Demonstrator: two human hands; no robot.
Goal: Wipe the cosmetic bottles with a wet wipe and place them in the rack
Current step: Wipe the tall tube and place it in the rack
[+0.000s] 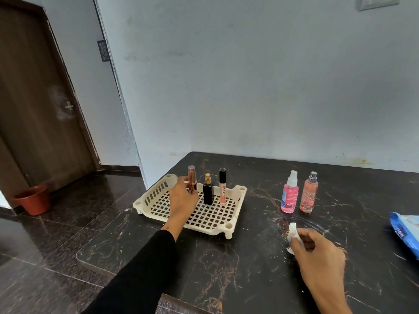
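the left hand (182,201), in a black sleeve (145,273), reaches over the cream plastic lattice rack (158,203) at about ten o'clock on the dark veined stone table (226,279), its fingers curled round a slim copper-brown bottle with a clear cap (191,177) held upright at the rack's far left side; whether the bottle's base touches the grid cannot be told. just to its right, toward three o'clock, a square black bottle with a gold sprayer (208,191) and a pale peach lip gloss tube with a black cap (222,188) stand upright in the rack. well apart, at about one o'clock on the table, a pink spray bottle with a white nozzle (289,193) and a peach spray bottle with a silver nozzle (308,193) stand side by side. the right hand (317,252), at four o'clock, grips a crumpled white wet wipe (293,230) in curled fingers above the table. a blue wipes pack (405,234) lies at the three o'clock edge. a red-brown pot (32,199) sits on the floor by the brown door (34,98).
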